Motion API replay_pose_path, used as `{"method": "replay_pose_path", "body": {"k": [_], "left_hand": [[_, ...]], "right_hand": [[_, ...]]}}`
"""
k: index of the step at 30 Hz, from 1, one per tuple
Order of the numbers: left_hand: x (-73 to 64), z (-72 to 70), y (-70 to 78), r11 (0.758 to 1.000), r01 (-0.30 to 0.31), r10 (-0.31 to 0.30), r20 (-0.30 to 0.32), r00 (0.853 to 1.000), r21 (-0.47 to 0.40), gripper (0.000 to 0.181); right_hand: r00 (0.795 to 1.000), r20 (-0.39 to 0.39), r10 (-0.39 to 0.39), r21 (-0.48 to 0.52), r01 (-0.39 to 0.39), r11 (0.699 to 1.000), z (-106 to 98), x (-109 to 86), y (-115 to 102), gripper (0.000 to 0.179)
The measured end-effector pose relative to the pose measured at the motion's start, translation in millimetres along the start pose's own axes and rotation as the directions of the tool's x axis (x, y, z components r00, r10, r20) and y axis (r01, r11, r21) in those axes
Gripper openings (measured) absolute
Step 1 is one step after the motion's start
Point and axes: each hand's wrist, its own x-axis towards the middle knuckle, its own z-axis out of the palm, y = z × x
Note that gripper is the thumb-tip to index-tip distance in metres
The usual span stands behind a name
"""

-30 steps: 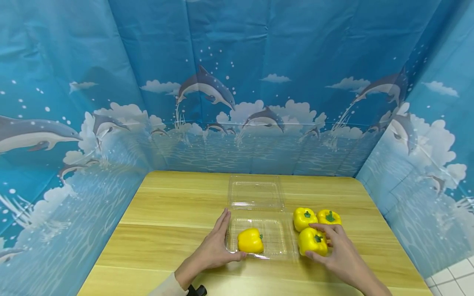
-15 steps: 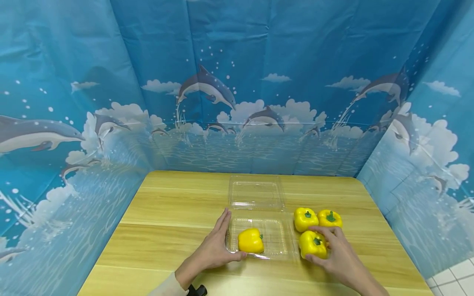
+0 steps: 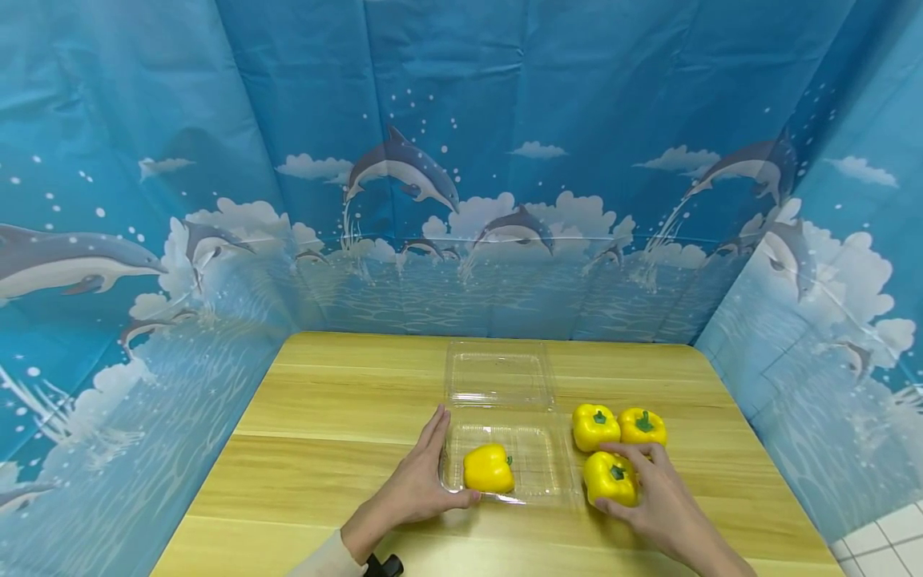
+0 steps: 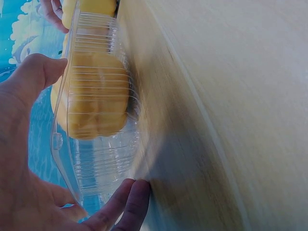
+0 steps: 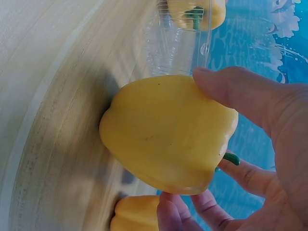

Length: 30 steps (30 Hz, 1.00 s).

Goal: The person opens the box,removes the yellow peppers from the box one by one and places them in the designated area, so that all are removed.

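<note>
My right hand (image 3: pixel 659 498) grips a yellow bell pepper (image 3: pixel 608 479) from its right side, thumb in front and fingers behind. In the right wrist view that bell pepper (image 5: pixel 166 132) lies sideways across the picture, its green stem (image 5: pixel 231 158) beside my fingers. My left hand (image 3: pixel 418 481) holds the left end of an opened clear plastic container (image 3: pixel 537 473), its thumb on the near rim and fingers along the left side. Another yellow bell pepper (image 3: pixel 488 469) lies on its side inside the container. The left wrist view shows this pepper (image 4: pixel 96 96) through the ribbed wall.
Two more yellow bell peppers, one on the left (image 3: pixel 594 428) and one on the right (image 3: pixel 642 426), stand just behind my right hand. The container's hinged lid (image 3: pixel 497 375) lies flat toward the back of the wooden table (image 3: pixel 324 417). A dolphin-print curtain (image 3: pixel 461 296) surrounds the table.
The bell pepper in my right hand has shifted slightly toward me, opening a small gap from the pepper behind it. My left hand and the container have stayed in place.
</note>
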Motion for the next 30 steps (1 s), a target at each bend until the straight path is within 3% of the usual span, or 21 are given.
{"method": "replay_pose_path", "body": {"k": [30], "left_hand": [[-0.6, -1.0, 1.0, 1.000, 0.001, -0.001, -0.005, 1.000, -0.015, 0.144]], "right_hand": [[1.000, -0.012, -0.025, -0.033, 0.024, 0.999, -2.0, -2.2, -7.8, 0.088]]}}
